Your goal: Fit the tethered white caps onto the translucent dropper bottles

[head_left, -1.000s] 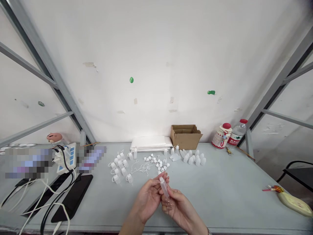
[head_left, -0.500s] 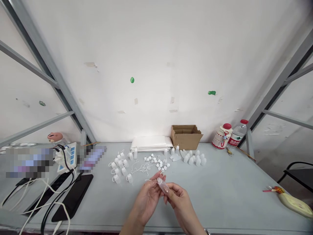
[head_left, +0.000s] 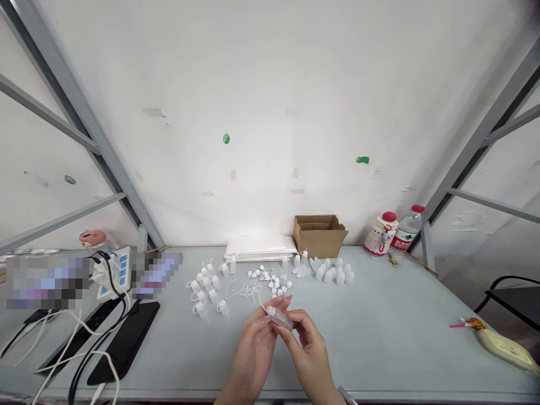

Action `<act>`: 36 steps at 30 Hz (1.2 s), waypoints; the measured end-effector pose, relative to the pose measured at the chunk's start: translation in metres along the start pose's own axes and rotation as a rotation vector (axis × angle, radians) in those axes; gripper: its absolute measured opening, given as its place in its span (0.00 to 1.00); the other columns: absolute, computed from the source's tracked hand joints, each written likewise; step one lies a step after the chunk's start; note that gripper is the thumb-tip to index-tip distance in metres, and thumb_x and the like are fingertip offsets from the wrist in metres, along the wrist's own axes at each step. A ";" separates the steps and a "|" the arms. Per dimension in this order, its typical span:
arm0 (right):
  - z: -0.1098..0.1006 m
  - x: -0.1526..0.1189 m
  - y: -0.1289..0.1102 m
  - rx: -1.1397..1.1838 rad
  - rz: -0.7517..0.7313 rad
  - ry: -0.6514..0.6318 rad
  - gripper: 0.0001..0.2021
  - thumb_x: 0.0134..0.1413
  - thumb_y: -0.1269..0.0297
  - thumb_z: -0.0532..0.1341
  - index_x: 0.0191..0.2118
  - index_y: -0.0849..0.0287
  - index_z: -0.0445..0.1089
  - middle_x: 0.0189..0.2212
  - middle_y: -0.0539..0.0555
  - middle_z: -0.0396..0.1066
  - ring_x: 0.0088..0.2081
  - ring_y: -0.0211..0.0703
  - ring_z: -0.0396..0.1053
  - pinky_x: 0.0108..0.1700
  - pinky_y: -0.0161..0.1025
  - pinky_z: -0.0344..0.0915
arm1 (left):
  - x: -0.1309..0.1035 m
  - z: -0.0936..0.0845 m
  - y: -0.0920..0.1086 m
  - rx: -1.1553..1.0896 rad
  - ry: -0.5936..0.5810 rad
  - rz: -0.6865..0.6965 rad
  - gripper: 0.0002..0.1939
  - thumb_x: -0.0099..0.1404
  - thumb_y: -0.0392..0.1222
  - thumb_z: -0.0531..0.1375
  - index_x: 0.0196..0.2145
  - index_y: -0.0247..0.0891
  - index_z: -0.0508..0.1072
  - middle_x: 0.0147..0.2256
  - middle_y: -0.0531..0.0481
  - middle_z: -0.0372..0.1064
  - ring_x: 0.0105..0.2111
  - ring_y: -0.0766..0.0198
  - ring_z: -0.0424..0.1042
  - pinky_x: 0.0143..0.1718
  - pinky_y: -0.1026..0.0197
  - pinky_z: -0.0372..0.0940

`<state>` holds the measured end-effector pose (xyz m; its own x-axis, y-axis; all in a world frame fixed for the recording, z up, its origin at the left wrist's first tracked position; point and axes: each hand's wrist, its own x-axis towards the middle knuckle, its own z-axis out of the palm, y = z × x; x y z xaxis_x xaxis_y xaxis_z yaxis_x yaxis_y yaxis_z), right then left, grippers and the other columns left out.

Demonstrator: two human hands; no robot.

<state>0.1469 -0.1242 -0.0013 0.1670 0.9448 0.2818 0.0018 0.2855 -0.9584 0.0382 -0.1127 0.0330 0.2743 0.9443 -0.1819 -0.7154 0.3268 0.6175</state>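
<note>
A small translucent plastic dropper bottle (head_left: 282,319) lies tilted between my two hands, its neck toward the upper left. My right hand (head_left: 310,351) grips the body with thumb and fingers. My left hand (head_left: 255,346) is curled round the neck end, thumb against it. A thin white strap (head_left: 262,298) rises from the neck; its lower part is partly hidden by my left fingers. Just beyond my hands are loose white caps (head_left: 276,281) and a tangle of white straps (head_left: 250,289). Capped bottles with looped straps (head_left: 201,309) stand to the left.
Uncapped bottles (head_left: 340,275) stand at the right, before a cardboard box (head_left: 320,244). White flat packs (head_left: 259,247) lie against the wall. A power strip (head_left: 120,273), cables and a black phone (head_left: 126,343) occupy the left. A flask (head_left: 379,236) and water bottle (head_left: 407,233) stand back right.
The bottle has turned to lie flatter in my hands. My left fingers have shifted at the neck, and the white strap now points upward from it. The view has moved slightly.
</note>
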 end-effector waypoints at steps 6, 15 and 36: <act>0.000 0.000 -0.001 -0.111 -0.152 0.011 0.04 0.53 0.65 0.60 0.35 0.55 0.70 0.30 0.52 0.72 0.33 0.41 0.69 0.34 0.34 0.67 | 0.001 0.001 0.000 -0.003 0.008 -0.008 0.15 0.58 0.38 0.55 0.41 0.33 0.75 0.46 0.40 0.71 0.53 0.50 0.63 0.57 0.48 0.49; -0.002 -0.001 0.001 -0.253 -0.316 0.068 0.03 0.54 0.68 0.59 0.36 0.56 0.68 0.30 0.52 0.71 0.30 0.39 0.69 0.30 0.33 0.67 | 0.002 -0.005 -0.016 -0.072 -0.012 -0.010 0.18 0.57 0.32 0.51 0.41 0.36 0.74 0.44 0.44 0.72 0.50 0.55 0.65 0.57 0.49 0.48; -0.001 -0.002 0.007 -0.347 -0.514 0.138 0.08 0.55 0.75 0.57 0.40 0.58 0.65 0.29 0.53 0.66 0.31 0.40 0.65 0.29 0.37 0.67 | -0.001 0.008 -0.015 -0.172 -0.032 -0.135 0.19 0.64 0.41 0.47 0.43 0.36 0.75 0.46 0.44 0.71 0.57 0.55 0.58 0.61 0.52 0.40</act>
<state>0.1473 -0.1239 -0.0083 0.1854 0.6645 0.7239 0.4314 0.6068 -0.6676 0.0536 -0.1192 0.0297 0.3929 0.8909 -0.2280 -0.7694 0.4543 0.4490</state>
